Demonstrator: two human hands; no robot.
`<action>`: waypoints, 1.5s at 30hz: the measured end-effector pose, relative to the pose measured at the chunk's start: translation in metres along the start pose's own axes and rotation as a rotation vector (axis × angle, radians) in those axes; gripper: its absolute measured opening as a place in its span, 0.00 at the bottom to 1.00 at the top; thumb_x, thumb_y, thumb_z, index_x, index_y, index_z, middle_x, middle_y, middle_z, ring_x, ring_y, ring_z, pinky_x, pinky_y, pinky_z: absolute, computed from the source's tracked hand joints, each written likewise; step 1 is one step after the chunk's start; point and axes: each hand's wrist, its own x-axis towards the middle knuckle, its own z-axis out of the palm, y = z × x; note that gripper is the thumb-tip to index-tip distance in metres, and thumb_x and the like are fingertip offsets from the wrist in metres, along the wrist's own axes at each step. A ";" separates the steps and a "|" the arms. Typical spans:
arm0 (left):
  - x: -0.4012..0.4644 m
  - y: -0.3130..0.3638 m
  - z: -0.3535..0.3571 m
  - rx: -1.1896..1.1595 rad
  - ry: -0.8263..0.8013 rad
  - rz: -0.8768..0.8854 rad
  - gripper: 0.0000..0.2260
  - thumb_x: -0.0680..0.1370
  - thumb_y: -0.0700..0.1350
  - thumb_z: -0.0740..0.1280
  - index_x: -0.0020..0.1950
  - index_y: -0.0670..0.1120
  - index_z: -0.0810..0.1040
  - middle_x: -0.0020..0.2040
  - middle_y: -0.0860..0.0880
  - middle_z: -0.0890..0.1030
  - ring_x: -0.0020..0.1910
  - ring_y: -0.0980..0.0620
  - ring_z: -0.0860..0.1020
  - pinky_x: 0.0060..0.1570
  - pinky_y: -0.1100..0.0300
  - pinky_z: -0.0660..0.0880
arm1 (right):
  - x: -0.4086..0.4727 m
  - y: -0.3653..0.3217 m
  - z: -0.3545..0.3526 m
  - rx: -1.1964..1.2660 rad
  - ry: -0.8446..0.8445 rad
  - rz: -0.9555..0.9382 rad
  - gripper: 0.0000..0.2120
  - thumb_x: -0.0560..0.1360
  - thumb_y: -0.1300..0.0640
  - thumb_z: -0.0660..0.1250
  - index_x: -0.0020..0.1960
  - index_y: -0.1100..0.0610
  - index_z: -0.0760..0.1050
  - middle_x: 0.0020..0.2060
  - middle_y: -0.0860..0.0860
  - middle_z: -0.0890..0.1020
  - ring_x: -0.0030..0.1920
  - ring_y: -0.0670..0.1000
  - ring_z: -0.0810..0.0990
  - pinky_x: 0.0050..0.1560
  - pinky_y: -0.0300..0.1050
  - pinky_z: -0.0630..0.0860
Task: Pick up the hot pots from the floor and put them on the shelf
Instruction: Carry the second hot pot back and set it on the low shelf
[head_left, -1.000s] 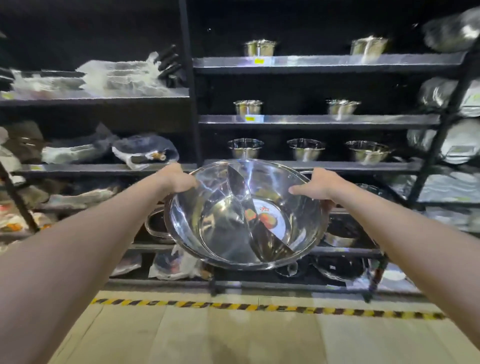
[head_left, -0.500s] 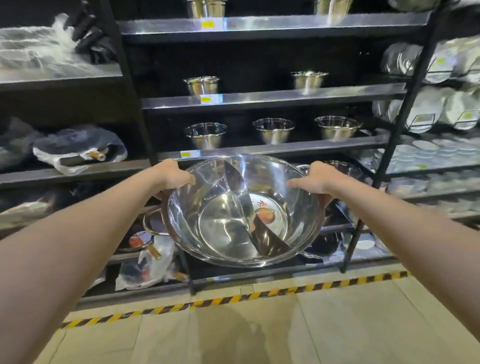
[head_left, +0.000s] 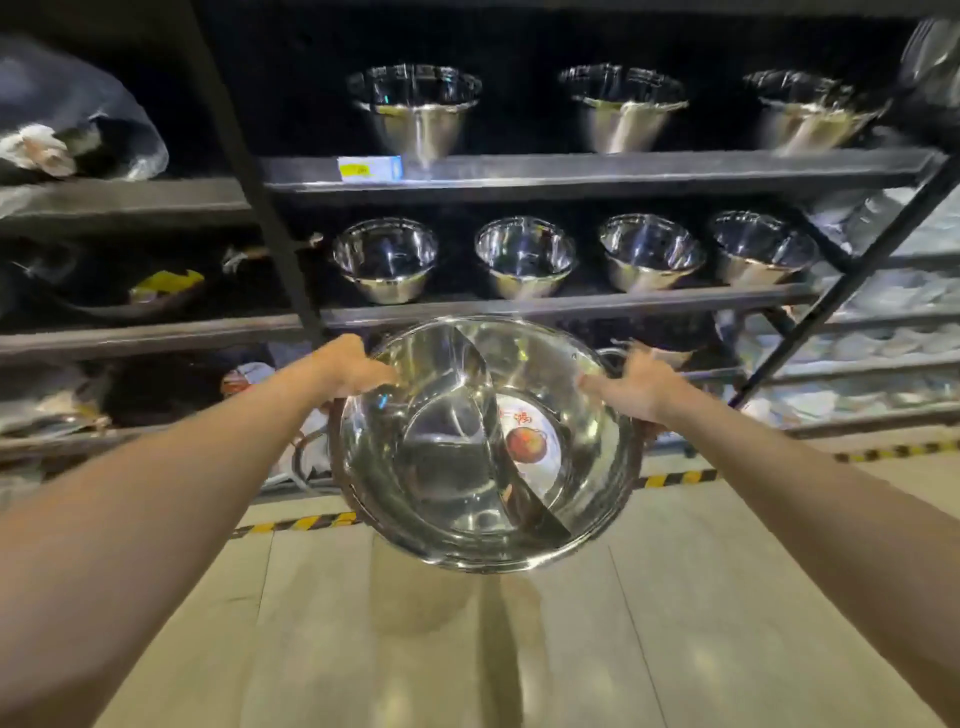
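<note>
I hold a large shiny steel hot pot with a curved divider and a round sticker inside, out in front of me above the floor. My left hand grips its left rim and my right hand grips its right rim. The pot tilts toward me. Behind it stands the dark metal shelf. The pot's handles are hidden under my hands.
Steel bowls line the shelf level just above the pot, and three larger ones stand a level higher. Bagged cookware fills the left bay. White dishes sit at right. Yellow-black floor tape runs along the shelf foot.
I have stepped closer to the shelf, which now looms larger. The pot stays in both hands and sits lower in view, in front of the lower levels.
</note>
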 end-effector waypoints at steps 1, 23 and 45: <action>0.013 -0.008 0.013 0.012 -0.021 -0.034 0.20 0.72 0.54 0.73 0.41 0.37 0.75 0.37 0.45 0.76 0.35 0.47 0.76 0.29 0.57 0.67 | 0.013 0.007 0.018 0.012 -0.026 0.021 0.46 0.68 0.28 0.65 0.68 0.65 0.68 0.62 0.62 0.78 0.58 0.61 0.78 0.46 0.48 0.74; 0.327 -0.264 0.379 -0.005 -0.103 -0.177 0.10 0.76 0.48 0.69 0.51 0.42 0.83 0.46 0.41 0.84 0.49 0.41 0.81 0.50 0.46 0.79 | 0.348 0.136 0.462 0.066 -0.206 0.015 0.45 0.70 0.33 0.69 0.73 0.61 0.58 0.64 0.59 0.75 0.62 0.60 0.74 0.45 0.48 0.72; 0.549 -0.336 0.499 0.045 0.322 -0.237 0.22 0.77 0.55 0.66 0.62 0.39 0.74 0.63 0.34 0.73 0.62 0.31 0.71 0.62 0.41 0.72 | 0.588 0.121 0.619 0.231 0.009 -0.139 0.47 0.72 0.36 0.69 0.76 0.60 0.50 0.65 0.60 0.73 0.61 0.60 0.74 0.47 0.49 0.69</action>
